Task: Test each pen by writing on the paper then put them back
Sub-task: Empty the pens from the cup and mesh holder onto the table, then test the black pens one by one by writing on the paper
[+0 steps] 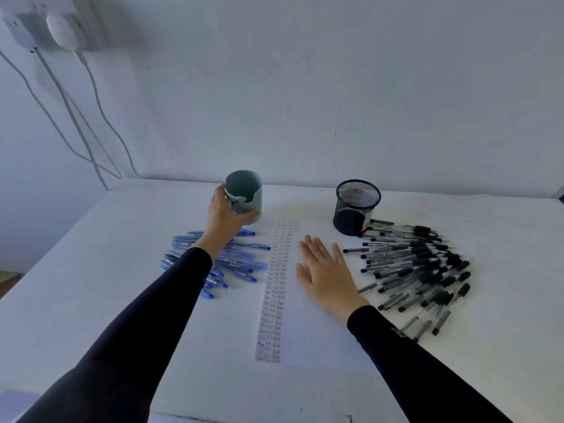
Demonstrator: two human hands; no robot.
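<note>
Beside paper [317, 340]: two holders [247, 187] [351, 215] (two pen heaps [241, 264] [418, 264])

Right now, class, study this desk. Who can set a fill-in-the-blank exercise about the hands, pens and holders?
1. The left hand grips the teal cup; the right hand lies flat on the ____.
2. The blue pens lie on the person's ____ side.
3. The mesh holder stands beside the black pens, on the person's ____ side.
Missing words: paper; left; right.
</note>
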